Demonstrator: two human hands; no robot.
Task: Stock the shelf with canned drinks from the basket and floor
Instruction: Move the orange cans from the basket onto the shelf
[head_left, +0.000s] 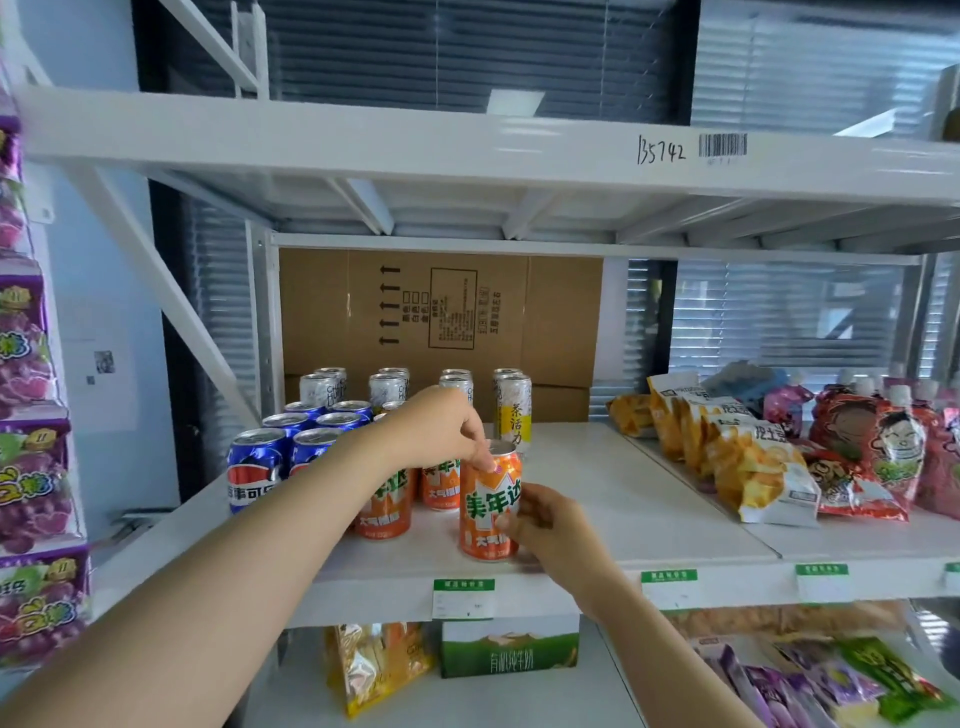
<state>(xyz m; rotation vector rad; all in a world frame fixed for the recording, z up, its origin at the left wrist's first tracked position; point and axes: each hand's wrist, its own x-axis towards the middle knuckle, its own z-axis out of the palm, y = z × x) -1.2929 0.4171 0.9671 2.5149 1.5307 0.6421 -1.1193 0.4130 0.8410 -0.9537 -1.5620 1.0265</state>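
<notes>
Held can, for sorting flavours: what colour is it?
Orange metal drink can, green lettering; head view.

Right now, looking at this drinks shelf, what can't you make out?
Head view: the basket and floor lie outside the frame.
The left hand and its forearm hide some of the silver cans behind.
The right hand covers the lower right side of the front orange can.
The price tag print is too small to read.

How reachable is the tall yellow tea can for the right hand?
Likely yes, once freed: right hand grips the orange Mirinda can, but the shelf right of the tea can is bare.
</notes>
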